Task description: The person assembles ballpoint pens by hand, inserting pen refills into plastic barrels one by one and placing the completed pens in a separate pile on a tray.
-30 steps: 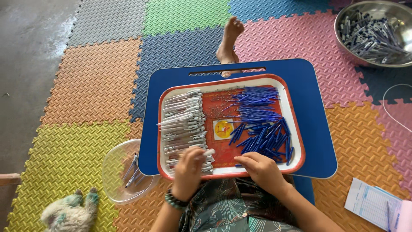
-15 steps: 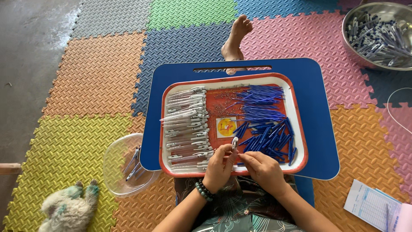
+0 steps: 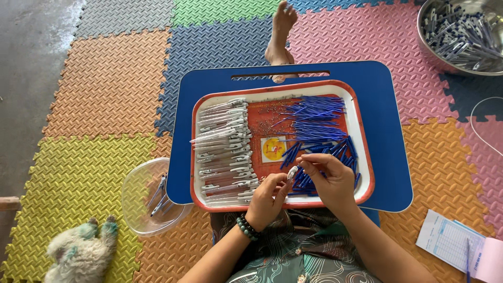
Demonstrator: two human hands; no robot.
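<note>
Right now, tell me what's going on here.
A person sits on foam floor mats with a blue lap table across their legs. The left hand and right hand together hold a clear pen barrel over a tray of clear barrels and blue refills.

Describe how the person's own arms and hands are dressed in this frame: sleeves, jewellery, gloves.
Both hands are bare, with no gloves and no rings that can be made out. The left hand has a bracelet of dark and teal beads around its wrist. The right hand shows nothing on its wrist. Both forearms are uncovered; no sleeves reach them. A patterned green and brown garment lies below them.
</note>
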